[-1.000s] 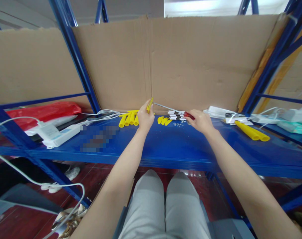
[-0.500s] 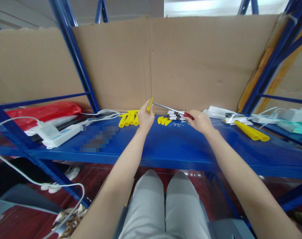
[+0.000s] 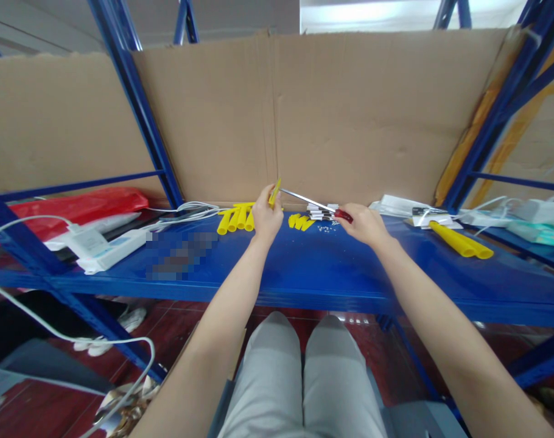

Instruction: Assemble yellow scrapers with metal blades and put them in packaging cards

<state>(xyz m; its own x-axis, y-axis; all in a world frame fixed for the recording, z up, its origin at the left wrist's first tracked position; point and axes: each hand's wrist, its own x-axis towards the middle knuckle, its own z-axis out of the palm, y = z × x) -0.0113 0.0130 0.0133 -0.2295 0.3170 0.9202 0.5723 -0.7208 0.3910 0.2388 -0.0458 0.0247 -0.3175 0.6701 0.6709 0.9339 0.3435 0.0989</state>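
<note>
My left hand (image 3: 266, 218) is closed around a small yellow piece (image 3: 275, 191), held above the blue shelf. In my right hand (image 3: 364, 224) is a screwdriver (image 3: 307, 199) with a red handle, its long metal shaft pointing left. The tip reaches the yellow piece; I cannot tell exactly how it meets it. Below, between the hands, lie several small yellow parts (image 3: 301, 222), tiny pale bits (image 3: 327, 229) and a stack of white and black pieces (image 3: 321, 212). Several yellow tubes (image 3: 234, 220) lie just left of my left hand.
A cardboard sheet (image 3: 350, 121) stands behind the blue shelf (image 3: 318, 267). On the left are a white power strip (image 3: 117, 250), cables and a red bag (image 3: 85, 205). Two yellow tubes (image 3: 459, 240) and white packets (image 3: 407, 207) lie right. Blue posts frame both sides.
The screwdriver and my right hand have shifted very slightly, with the handle turned a little. My left hand keeps the yellow piece in nearly the same place.
</note>
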